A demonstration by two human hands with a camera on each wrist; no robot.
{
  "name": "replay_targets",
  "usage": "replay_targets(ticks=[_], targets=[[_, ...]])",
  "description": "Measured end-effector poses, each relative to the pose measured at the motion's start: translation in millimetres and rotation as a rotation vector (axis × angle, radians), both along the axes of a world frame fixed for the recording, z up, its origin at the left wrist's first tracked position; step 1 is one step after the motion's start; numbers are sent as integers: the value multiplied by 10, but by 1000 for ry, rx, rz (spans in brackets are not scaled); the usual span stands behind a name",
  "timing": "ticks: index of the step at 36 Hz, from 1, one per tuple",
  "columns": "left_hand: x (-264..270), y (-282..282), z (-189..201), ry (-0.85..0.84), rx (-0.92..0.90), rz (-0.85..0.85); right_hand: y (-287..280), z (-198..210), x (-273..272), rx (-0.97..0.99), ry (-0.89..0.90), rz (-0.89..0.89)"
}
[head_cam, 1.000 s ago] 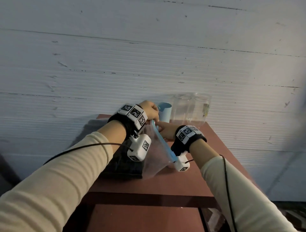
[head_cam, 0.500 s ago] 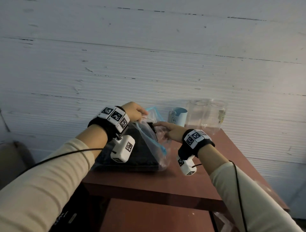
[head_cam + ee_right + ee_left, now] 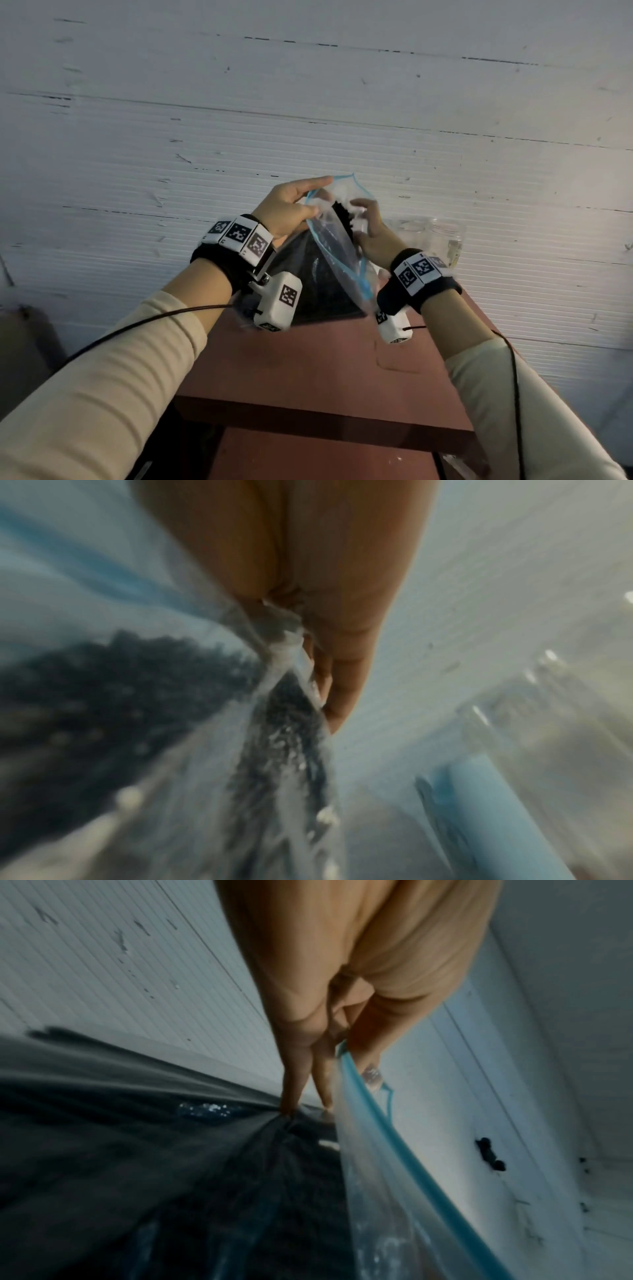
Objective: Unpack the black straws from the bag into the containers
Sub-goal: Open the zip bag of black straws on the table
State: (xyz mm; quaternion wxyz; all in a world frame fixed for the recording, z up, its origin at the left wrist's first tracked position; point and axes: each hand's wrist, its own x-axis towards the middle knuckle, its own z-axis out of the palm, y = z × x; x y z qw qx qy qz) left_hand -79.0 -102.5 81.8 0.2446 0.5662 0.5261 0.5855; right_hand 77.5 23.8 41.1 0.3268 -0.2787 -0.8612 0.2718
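A clear zip bag (image 3: 337,251) with a blue rim is lifted above the brown table (image 3: 308,370), its mouth pulled open and facing up. A dense bundle of black straws (image 3: 315,287) fills it. My left hand (image 3: 310,192) pinches the left side of the blue rim, thumb against fingers, which shows close up in the left wrist view as left hand (image 3: 342,1080) on rim (image 3: 373,1121). My right hand (image 3: 363,216) grips the bag's right wall by the straw tops. In the right wrist view its fingers (image 3: 339,669) clutch bunched plastic beside the straws (image 3: 103,702).
Clear jars (image 3: 442,236) stand at the table's back right against the white ribbed wall (image 3: 308,102). A light blue cup (image 3: 486,799) stands next to the jars (image 3: 548,702), hidden behind the bag in the head view. Cables run from both wrist cameras.
The bag has been raised off the table and tipped more upright. Both hands rose with it and spread its mouth wider. The blue cup is now hidden behind the bag.
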Motion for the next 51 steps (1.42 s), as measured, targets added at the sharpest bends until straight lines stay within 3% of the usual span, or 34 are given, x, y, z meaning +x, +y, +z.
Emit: replay_targets(ticks=[6,11,14,20,24,30,38,43,48,51], targets=[[-15,-55,-23,5,143,-19,-89,213,187,174,137,5],[-86,-145,-189,-134,92,2,-260,149,359,-103,210,169],[-145,-248,-231,-149,55,19,-287,59,423,-84,175,197],[-217,-340,-298,112,62,64,-407,5,411,-140,201,177],[-263,-355,-301,216,45,130,-422,12,416,8,108,178],[-312,-358,-316,200,43,162,-394,72,400,246,-25,120],[-375,-295,-333,245,46,189,-372,122,347,567,-22,162],[-330,-274,-278,288,11,146,-303,97,278,466,-42,90],[-332,-265,-228,213,-64,103,-230,134,244,153,8,135],[-362,-253,-268,202,-127,85,-196,97,211,81,-42,153]])
